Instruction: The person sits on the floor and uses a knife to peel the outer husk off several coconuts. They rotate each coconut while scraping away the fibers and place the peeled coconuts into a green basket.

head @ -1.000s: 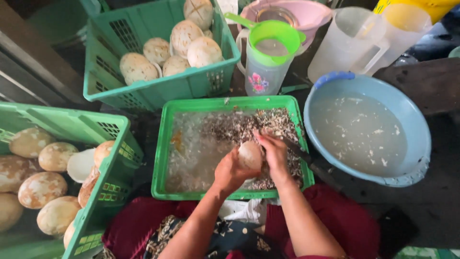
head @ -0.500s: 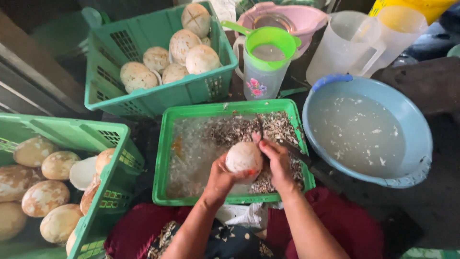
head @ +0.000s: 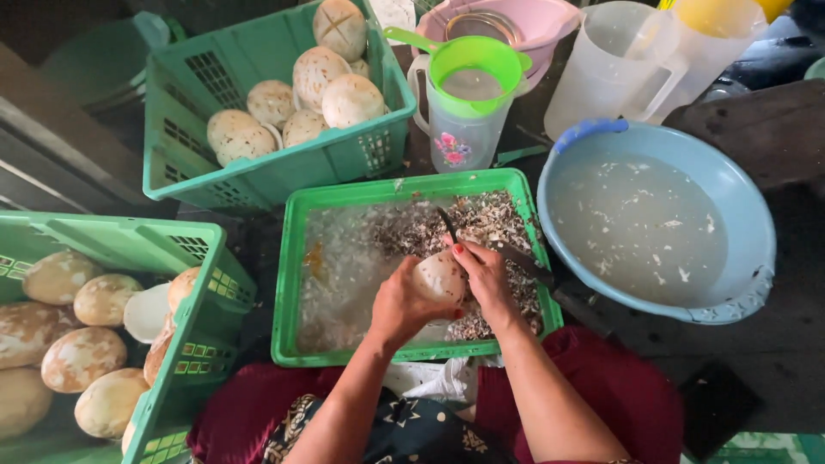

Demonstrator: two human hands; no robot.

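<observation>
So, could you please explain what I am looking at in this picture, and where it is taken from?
The picture comes from a camera worn on a person's head, looking down at their own two bare hands and lap; there is no machine. The left hand and right hand together hold a pale round peeled coconut over a shallow green plastic tray filled with shavings and scraps. A dark-handled knife lies by the right hand. A green plastic crate behind the tray and a second green crate to the left hold more coconuts. A blue round basin of cloudy water sits to the right, with a green-lidded clear jug behind the tray.
</observation>
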